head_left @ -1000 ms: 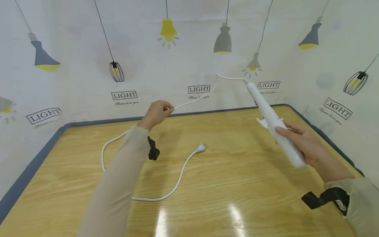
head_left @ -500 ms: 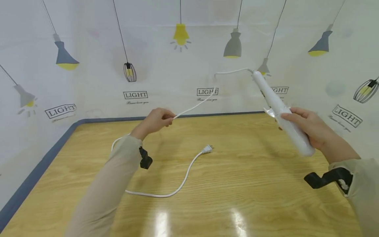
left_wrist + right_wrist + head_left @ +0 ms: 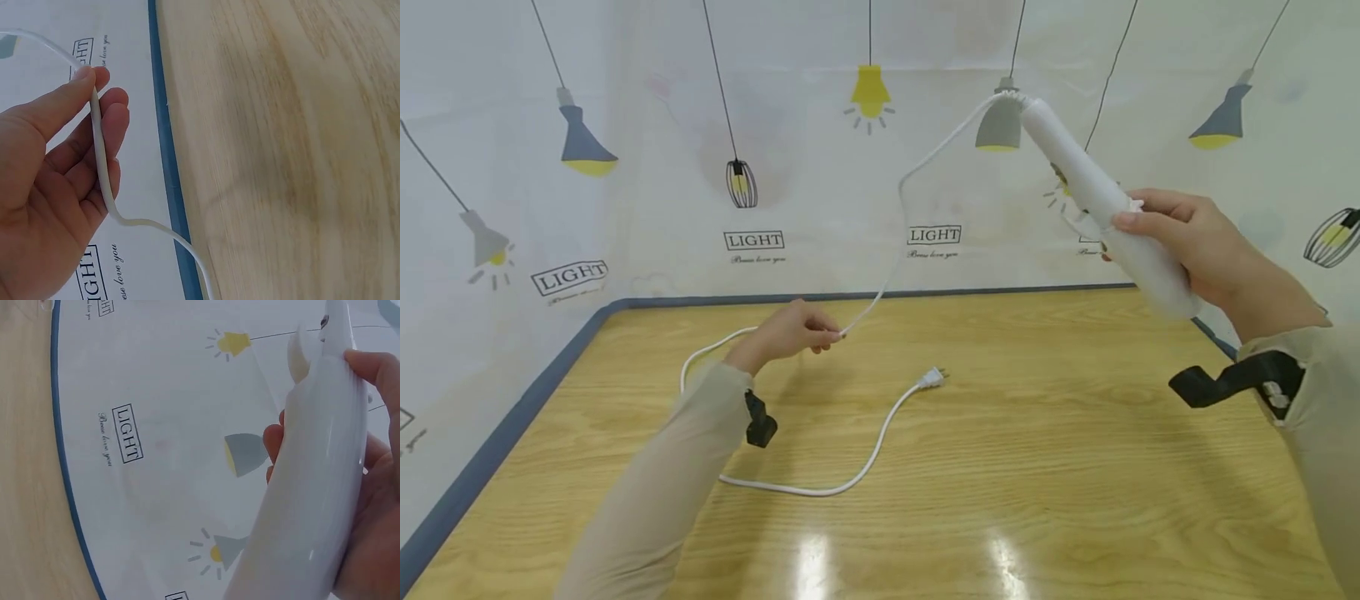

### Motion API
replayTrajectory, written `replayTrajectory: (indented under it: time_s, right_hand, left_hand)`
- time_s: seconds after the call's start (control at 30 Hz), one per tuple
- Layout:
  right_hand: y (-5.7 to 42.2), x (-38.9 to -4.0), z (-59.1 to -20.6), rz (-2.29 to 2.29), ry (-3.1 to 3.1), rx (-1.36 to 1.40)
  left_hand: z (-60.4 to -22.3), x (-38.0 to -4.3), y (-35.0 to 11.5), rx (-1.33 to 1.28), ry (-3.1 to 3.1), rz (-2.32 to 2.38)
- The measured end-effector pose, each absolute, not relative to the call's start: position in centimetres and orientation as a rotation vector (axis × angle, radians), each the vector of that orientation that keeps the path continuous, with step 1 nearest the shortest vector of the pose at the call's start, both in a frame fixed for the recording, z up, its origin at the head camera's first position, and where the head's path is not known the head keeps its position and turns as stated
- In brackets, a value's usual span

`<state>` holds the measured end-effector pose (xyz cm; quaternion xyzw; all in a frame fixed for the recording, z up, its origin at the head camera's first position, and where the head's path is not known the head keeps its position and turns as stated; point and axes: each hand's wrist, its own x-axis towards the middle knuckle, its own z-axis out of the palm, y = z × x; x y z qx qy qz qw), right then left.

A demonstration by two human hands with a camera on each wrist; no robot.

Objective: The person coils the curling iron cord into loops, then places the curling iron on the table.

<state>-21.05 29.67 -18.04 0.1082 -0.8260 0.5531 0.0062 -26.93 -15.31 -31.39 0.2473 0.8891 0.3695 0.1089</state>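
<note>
My head feed comes in bright and evenly lit, apparently from overhead. Two streaks of glare sit on the near part of the bench (image 3: 1037, 450), and soft-edged shadows lie beside the left sleeve (image 3: 647, 492) and over toward the right. I see the backdrop (image 3: 820, 183) slant and stretch at the sides. The white appliance (image 3: 1092, 182) looks slightly smeared at its lower end, and a stretch of the white cord (image 3: 818, 492) nearly washes out against the backdrop. My left wrist feed is dimmer, with a diffuse shadow across the bench; my right one looks cool and hazy, small highlights glinting on the appliance.
</note>
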Motion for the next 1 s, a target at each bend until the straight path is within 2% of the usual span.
replayTrajectory:
  time_s: [0.23, 0.47, 0.67, 0.83, 1.0]
  right_hand:
    - [28.8, -20.0, -15.5, 1.566, -2.573, 0.748]
    - [27.0, -17.5, -15.0, 1.456, -2.57, 1.319]
    - [24.6, -14.9, -16.1, 1.22, -2.616, 1.707]
    - [22.5, -13.5, -17.5, 0.998, -2.708, 1.858]
    - [21.4, -13.4, -19.0, 0.779, -2.74, 1.833]
  left_hand:
    - [-33.0, -28.1, -15.3, 0.875, 2.589, 1.075]
    - [-31.7, -28.6, -15.0, 0.61, 2.761, 0.962]
    - [-29.5, -29.3, -15.1, 0.524, 2.85, 0.945]
    - [-26.6, -29.4, -14.7, 0.49, 2.918, 1.022]
    - [-22.9, -29.0, -13.2, 0.537, 3.038, 1.106]
